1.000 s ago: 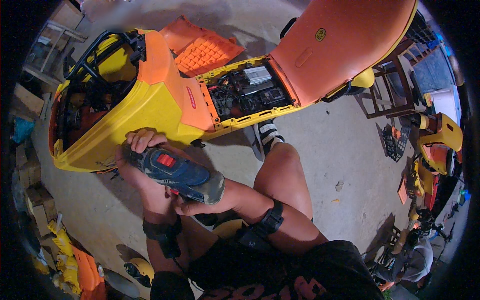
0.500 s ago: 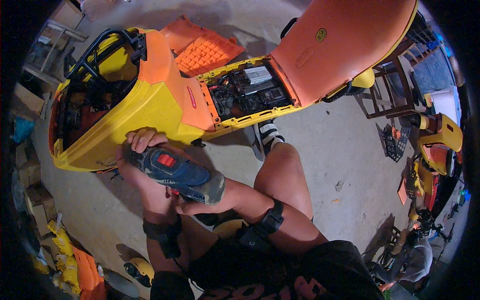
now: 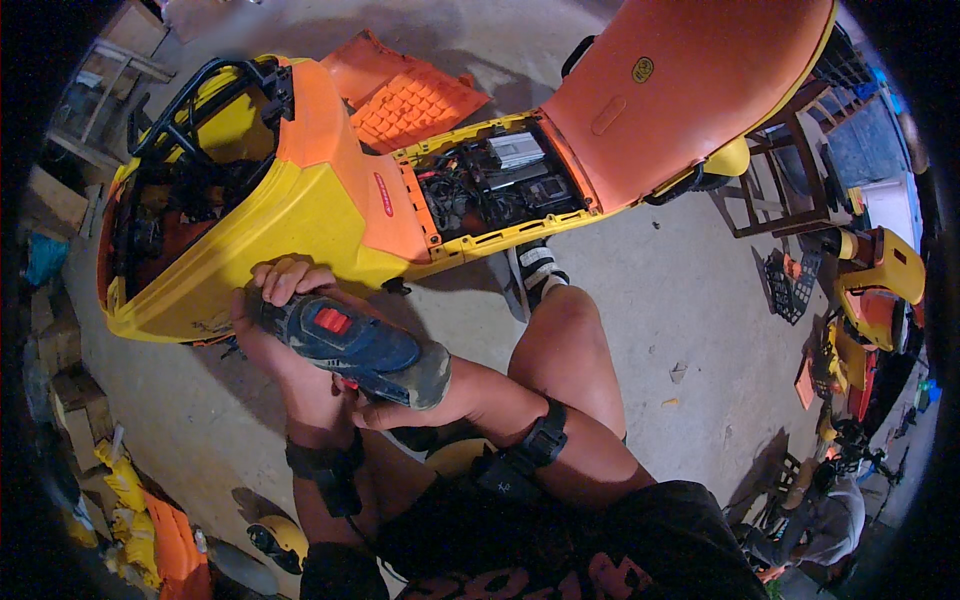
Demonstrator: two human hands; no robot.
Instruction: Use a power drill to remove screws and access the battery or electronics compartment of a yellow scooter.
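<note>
A dark blue power drill (image 3: 365, 345) with a red switch lies across both hands, below the yellow and orange scooter body (image 3: 250, 270). My left hand (image 3: 280, 300) has its fingers curled over the tool's dark left end. My right hand (image 3: 410, 410) grips it from underneath on the right, with most fingers hidden. Beyond them, an open compartment (image 3: 500, 180) in the body holds wiring and metal boxes. To its right stands a raised orange panel (image 3: 680, 70).
An orange textured panel (image 3: 410, 110) lies on the floor behind the scooter. At the right are a wooden stool (image 3: 780, 170), yellow body parts (image 3: 875, 280) and a person (image 3: 830, 515) in grey. Cartons (image 3: 70, 400) and yellow pieces (image 3: 130, 530) line the left. My feet and legs are below.
</note>
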